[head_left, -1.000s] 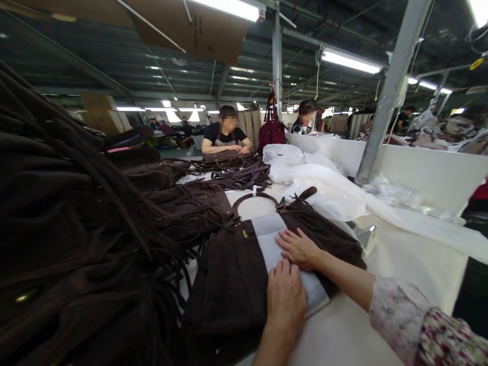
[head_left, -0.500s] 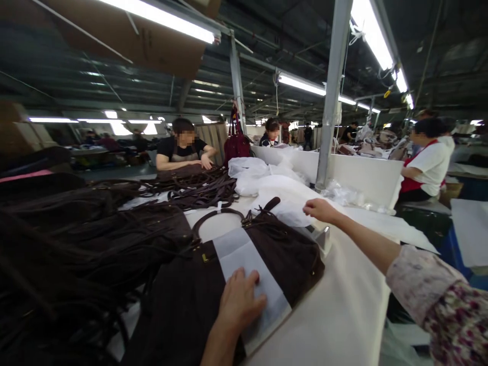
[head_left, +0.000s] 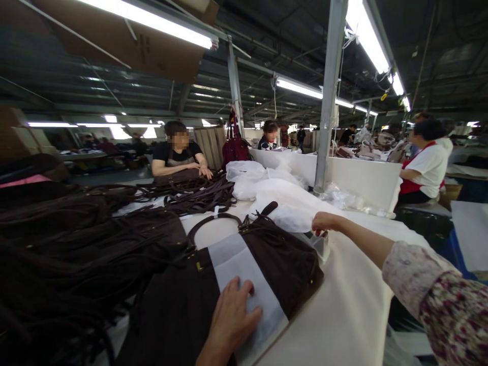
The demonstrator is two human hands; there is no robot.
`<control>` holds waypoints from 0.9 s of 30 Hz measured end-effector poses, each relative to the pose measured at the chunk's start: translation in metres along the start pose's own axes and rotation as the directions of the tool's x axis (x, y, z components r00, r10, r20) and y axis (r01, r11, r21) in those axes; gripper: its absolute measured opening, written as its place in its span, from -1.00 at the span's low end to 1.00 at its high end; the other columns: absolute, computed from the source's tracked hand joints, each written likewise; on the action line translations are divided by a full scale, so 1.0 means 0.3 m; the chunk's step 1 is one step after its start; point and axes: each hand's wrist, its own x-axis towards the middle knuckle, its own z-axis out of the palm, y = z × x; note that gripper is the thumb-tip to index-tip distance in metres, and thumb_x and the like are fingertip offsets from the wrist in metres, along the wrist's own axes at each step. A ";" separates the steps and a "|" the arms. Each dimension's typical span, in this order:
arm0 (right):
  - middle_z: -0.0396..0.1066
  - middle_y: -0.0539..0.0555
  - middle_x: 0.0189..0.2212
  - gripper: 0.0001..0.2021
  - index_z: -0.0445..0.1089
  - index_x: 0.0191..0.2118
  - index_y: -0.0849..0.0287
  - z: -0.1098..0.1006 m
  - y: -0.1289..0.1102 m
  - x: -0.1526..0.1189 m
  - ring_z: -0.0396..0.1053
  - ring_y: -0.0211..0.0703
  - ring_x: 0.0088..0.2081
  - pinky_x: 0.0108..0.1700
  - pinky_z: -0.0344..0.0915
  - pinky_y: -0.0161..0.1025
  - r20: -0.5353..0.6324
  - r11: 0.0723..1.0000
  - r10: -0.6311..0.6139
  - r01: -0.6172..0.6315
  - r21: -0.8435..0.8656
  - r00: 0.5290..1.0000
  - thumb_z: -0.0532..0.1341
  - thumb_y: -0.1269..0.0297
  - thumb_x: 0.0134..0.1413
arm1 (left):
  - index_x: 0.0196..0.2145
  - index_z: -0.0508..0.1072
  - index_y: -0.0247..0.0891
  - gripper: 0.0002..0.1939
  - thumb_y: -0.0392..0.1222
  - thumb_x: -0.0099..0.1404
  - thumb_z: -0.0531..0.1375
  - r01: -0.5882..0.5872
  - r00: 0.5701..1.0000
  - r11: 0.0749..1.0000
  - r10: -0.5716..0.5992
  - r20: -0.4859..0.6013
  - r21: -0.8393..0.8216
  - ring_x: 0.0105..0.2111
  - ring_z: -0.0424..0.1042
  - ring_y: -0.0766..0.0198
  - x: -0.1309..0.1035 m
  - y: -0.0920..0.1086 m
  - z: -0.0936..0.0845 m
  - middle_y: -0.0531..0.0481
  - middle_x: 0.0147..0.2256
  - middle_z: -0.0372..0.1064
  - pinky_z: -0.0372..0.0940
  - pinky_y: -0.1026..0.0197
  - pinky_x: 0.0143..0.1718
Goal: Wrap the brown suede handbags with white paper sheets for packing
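Note:
A dark brown handbag lies on the white-covered table, its curved handle toward the far side. Across the bag runs a strip of pale paper. My left hand rests on that strip with its fingers apart. Beyond the bag's right side, my right hand is closed, fingers bent down at a small clear-grey box or holder. Whatever its fingertips pinch, if anything, is hidden or too small to make out.
Many dark brown bags are heaped along the left. White plastic wrap lies beyond the handle, beside a metal post. A co-worker leans over brown straps across the table; another person sits at the right.
My right hand has come down from above the table onto the small box. The left hand stays on the paper strip, and the view has shifted slightly.

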 end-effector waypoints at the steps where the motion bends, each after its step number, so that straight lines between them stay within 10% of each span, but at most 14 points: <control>1: 0.39 -0.03 -0.48 -0.71 0.39 -0.37 0.27 -0.006 -0.004 0.001 0.33 -0.34 -0.49 -0.40 0.34 -0.33 0.033 0.999 0.041 -0.042 0.019 0.999 0.18 0.13 0.24 | -0.13 0.37 -0.21 -0.64 -0.13 0.08 0.10 0.003 1.000 1.000 -0.003 0.003 0.001 0.13 0.19 0.03 0.000 0.001 -0.002 -0.20 0.09 0.17 0.05 0.08 0.16; 8: 0.18 -0.10 -0.73 -0.80 0.39 -0.56 0.26 -0.075 0.080 -0.100 0.00 -0.43 -0.70 -0.65 -0.06 -0.40 0.081 0.959 0.120 -0.136 0.247 0.990 0.25 0.27 -0.02 | -0.15 0.38 -0.19 -0.66 -0.12 0.09 0.09 -0.023 1.000 1.000 0.023 -0.004 0.015 0.08 0.25 0.03 0.001 0.009 -0.016 -0.17 0.02 0.23 0.11 0.09 0.12; 16: 0.29 -0.01 -0.69 -0.87 0.40 -0.61 0.21 0.108 0.203 -0.232 0.06 -0.35 -0.64 -0.62 -0.08 -0.38 0.030 0.911 0.180 -0.178 0.372 0.983 0.18 0.29 -0.22 | 0.20 0.13 -0.41 -0.28 -0.13 0.08 0.10 0.045 0.996 0.996 -0.052 0.078 0.078 0.13 0.19 0.00 0.009 0.048 -0.056 -0.28 0.10 0.19 0.10 0.05 0.17; 20: 0.30 0.06 -0.74 -0.86 0.34 -0.76 0.18 0.149 0.213 -0.299 0.13 -0.27 -0.62 -0.60 -0.02 -0.34 0.149 0.931 0.148 -0.189 0.313 0.978 0.24 0.36 -0.34 | 0.06 0.34 -0.37 -0.37 -0.16 0.00 0.21 0.121 0.983 0.989 -0.131 0.131 0.080 0.06 0.27 -0.13 0.018 0.083 -0.073 -0.35 0.08 0.21 0.25 -0.04 0.04; 23: 0.44 0.09 -0.57 -0.87 0.45 -0.57 0.16 0.122 0.132 -0.346 0.10 -0.33 -0.62 -0.59 -0.02 -0.35 0.311 0.906 0.009 -0.139 0.400 0.950 0.25 0.24 -0.16 | 0.06 0.35 -0.32 -0.20 -0.16 -0.19 0.39 0.147 0.972 0.986 -0.158 0.175 0.076 0.13 0.18 -0.25 0.059 0.099 -0.083 -0.35 0.23 0.03 0.26 -0.09 0.04; 27: 0.44 0.05 -0.46 -0.78 0.45 -0.36 0.21 0.126 -0.166 -0.292 0.03 -0.44 -0.62 -0.59 -0.04 -0.42 0.443 0.696 -0.332 -0.101 0.711 0.833 0.31 0.14 -0.04 | 0.13 0.30 -0.25 0.06 -0.15 -0.40 0.51 0.133 0.954 0.987 -0.153 0.256 0.095 0.14 0.15 -0.31 0.120 0.105 -0.096 -0.29 0.26 0.00 0.26 -0.17 0.05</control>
